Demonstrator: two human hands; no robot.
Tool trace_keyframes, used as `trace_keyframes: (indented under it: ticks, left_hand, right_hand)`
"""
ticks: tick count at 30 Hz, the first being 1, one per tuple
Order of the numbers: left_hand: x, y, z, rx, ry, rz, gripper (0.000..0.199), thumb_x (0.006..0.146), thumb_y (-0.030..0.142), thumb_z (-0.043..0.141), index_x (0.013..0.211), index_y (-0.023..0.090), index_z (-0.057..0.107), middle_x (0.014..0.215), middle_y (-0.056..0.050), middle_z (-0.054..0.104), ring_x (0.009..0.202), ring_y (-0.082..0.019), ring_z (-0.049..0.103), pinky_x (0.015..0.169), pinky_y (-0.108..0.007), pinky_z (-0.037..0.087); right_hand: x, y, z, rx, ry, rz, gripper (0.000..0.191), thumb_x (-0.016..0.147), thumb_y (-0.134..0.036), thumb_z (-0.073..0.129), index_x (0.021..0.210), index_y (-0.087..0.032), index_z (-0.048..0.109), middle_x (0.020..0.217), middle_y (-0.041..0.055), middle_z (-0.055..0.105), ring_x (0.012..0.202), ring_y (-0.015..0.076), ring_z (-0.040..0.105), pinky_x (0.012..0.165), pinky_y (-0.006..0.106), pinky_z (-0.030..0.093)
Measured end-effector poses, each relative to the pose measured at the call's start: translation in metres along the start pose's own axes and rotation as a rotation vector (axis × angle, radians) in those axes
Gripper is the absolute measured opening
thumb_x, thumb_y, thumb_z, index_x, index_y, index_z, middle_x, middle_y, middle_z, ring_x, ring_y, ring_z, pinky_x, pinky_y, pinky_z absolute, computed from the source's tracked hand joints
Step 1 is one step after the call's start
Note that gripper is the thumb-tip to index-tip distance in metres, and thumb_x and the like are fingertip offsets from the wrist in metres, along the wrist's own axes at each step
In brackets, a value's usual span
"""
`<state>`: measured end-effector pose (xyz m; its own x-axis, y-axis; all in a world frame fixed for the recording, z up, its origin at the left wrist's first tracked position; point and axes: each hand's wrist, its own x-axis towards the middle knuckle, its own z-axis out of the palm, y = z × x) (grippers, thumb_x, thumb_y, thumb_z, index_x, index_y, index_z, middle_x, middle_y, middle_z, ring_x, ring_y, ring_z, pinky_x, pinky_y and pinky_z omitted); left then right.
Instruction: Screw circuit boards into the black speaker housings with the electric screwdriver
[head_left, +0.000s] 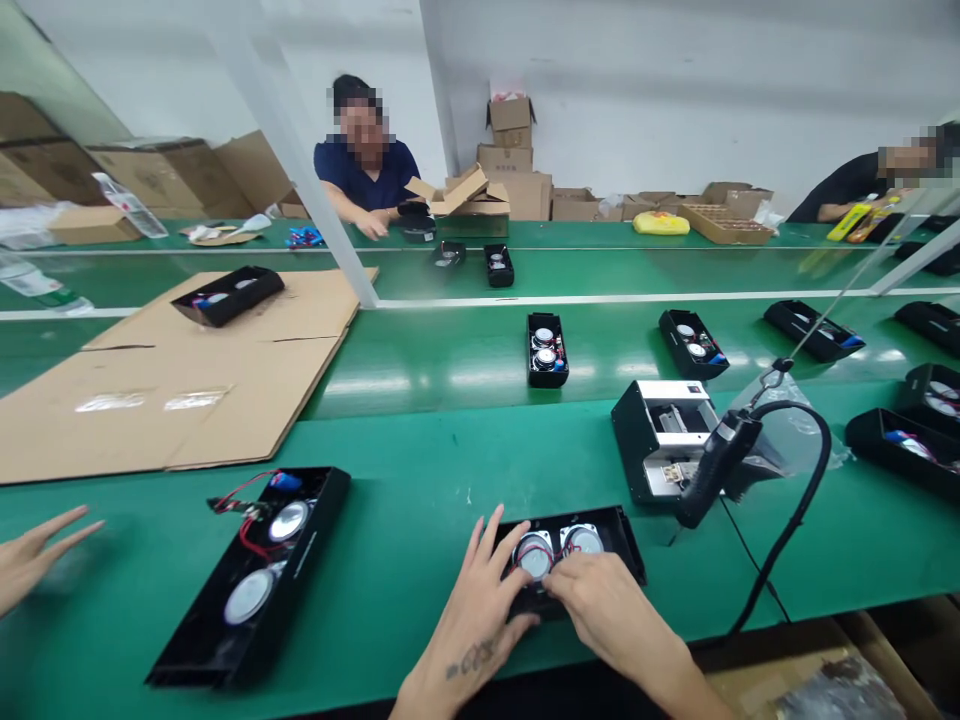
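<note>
Head view: long, black, open-topped plastic-looking housing (628,540) on green tabletop (420,480), directly before person. Left hand (480,595) loosely spread over housing's left end; right hand (604,600) fingers bunched at near side, hold hidden, cannot tell. Thin red wires (531,549) could snag or pinch under fingertips. Inside: two round silver speakers (589,540). Second black housing (311,560), left: two more, blue cylinder (285,482).

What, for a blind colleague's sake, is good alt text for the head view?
The left hand and right hand reach into a black case with two speakers on a green bench; another open case lies left, a screwdriver hangs right.
</note>
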<state>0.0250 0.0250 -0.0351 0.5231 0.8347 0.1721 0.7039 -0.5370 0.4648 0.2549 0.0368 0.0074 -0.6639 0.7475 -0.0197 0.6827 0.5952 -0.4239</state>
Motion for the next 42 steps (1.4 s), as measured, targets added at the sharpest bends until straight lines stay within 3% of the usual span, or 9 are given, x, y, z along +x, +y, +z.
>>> trace_keyframes:
  ticks: [9, 16, 21, 25, 29, 31, 33, 37, 42]
  left_hand:
    - [0.001, 0.001, 0.006, 0.095, -0.005, 0.073, 0.035, 0.072, 0.010, 0.088, 0.102, 0.024, 0.077, 0.158, -0.011, 0.061, 0.160, -0.051, 0.033, 0.124, -0.083, 0.031]
    - [0.000, -0.017, 0.020, 0.144, 0.094, 0.213, 0.031, 0.073, 0.015, 0.081, 0.101, 0.028, 0.081, 0.160, -0.005, 0.060, 0.165, -0.053, 0.018, 0.129, -0.084, 0.006]
    - [0.006, -0.039, 0.029, 0.141, 0.134, 0.305, 0.040, 0.073, 0.012, 0.079, 0.108, 0.031, 0.081, 0.158, -0.004, 0.063, 0.166, -0.051, 0.012, 0.128, -0.084, -0.003]
    - [0.023, -0.044, 0.015, 0.048, 0.021, 0.268, 0.033, 0.076, 0.025, 0.085, 0.107, 0.036, 0.084, 0.148, -0.003, 0.071, 0.160, -0.048, 0.036, 0.130, -0.079, 0.016]
    - [0.061, -0.035, -0.022, -0.162, -0.256, 0.051, 0.018, 0.072, 0.031, 0.089, 0.089, 0.037, 0.087, 0.140, -0.002, 0.075, 0.150, -0.045, 0.051, 0.128, -0.070, 0.033]
    - [0.083, -0.033, -0.040, -0.247, -0.378, -0.044, 0.007, 0.073, 0.033, 0.088, 0.078, 0.031, 0.084, 0.141, -0.002, 0.074, 0.145, -0.043, 0.056, 0.122, -0.060, 0.043]
    - [0.101, -0.034, -0.054, -0.277, -0.426, -0.085, 0.015, 0.071, 0.038, 0.088, 0.068, 0.026, 0.079, 0.137, 0.000, 0.076, 0.126, -0.035, 0.069, 0.106, -0.043, 0.054]
    - [0.116, -0.037, -0.064, -0.319, -0.501, -0.113, 0.036, 0.068, 0.044, 0.090, 0.053, 0.022, 0.066, 0.121, 0.004, 0.079, 0.081, -0.017, 0.070, 0.068, -0.026, 0.047]
    - [0.115, -0.036, -0.063, -0.360, -0.519, -0.130, 0.042, 0.069, 0.043, 0.088, 0.048, 0.020, 0.059, 0.127, 0.005, 0.076, 0.083, -0.016, 0.067, 0.066, -0.027, 0.040]
  right_hand:
    - [0.000, 0.004, -0.006, 0.180, -0.079, 0.013, 0.026, 0.095, -0.010, 0.058, 0.108, -0.021, 0.077, 0.104, 0.0060, 0.083, 0.097, 0.0230, 0.077, 0.094, 0.034, 0.053]
    - [-0.003, -0.001, 0.007, -0.020, -0.066, -0.040, 0.016, 0.088, -0.018, 0.062, 0.099, -0.017, 0.074, 0.096, 0.0085, 0.079, 0.088, 0.0237, 0.070, 0.083, 0.034, 0.053]
    - [-0.002, 0.001, 0.014, -0.079, 0.007, -0.052, 0.021, 0.091, -0.020, 0.059, 0.107, -0.017, 0.072, 0.101, 0.0064, 0.078, 0.098, 0.0223, 0.068, 0.101, 0.034, 0.048]
    - [0.006, -0.002, 0.002, -0.064, -0.004, -0.028, 0.020, 0.093, -0.019, 0.061, 0.111, -0.016, 0.070, 0.109, 0.0099, 0.078, 0.103, 0.0249, 0.069, 0.101, 0.039, 0.047]
    - [0.029, 0.008, -0.026, 0.022, -0.117, 0.067, 0.019, 0.093, -0.021, 0.067, 0.111, -0.018, 0.073, 0.107, 0.0092, 0.082, 0.101, 0.0258, 0.074, 0.096, 0.038, 0.046]
    - [0.046, 0.016, -0.041, 0.071, -0.177, 0.113, 0.024, 0.089, -0.023, 0.072, 0.112, -0.019, 0.075, 0.101, 0.0083, 0.083, 0.097, 0.0261, 0.076, 0.088, 0.035, 0.046]
    - [0.062, 0.023, -0.053, 0.094, -0.212, 0.121, 0.030, 0.083, -0.025, 0.078, 0.113, -0.019, 0.078, 0.097, 0.0086, 0.083, 0.092, 0.0273, 0.077, 0.075, 0.031, 0.044]
    - [0.079, 0.028, -0.064, 0.099, -0.246, 0.114, 0.031, 0.075, -0.022, 0.082, 0.107, -0.018, 0.081, 0.085, 0.0073, 0.083, 0.081, 0.0275, 0.077, 0.058, 0.029, 0.034]
    - [0.078, 0.024, -0.064, 0.100, -0.261, 0.123, 0.039, 0.077, -0.023, 0.080, 0.116, -0.020, 0.081, 0.084, 0.0053, 0.082, 0.079, 0.0263, 0.075, 0.059, 0.029, 0.034]
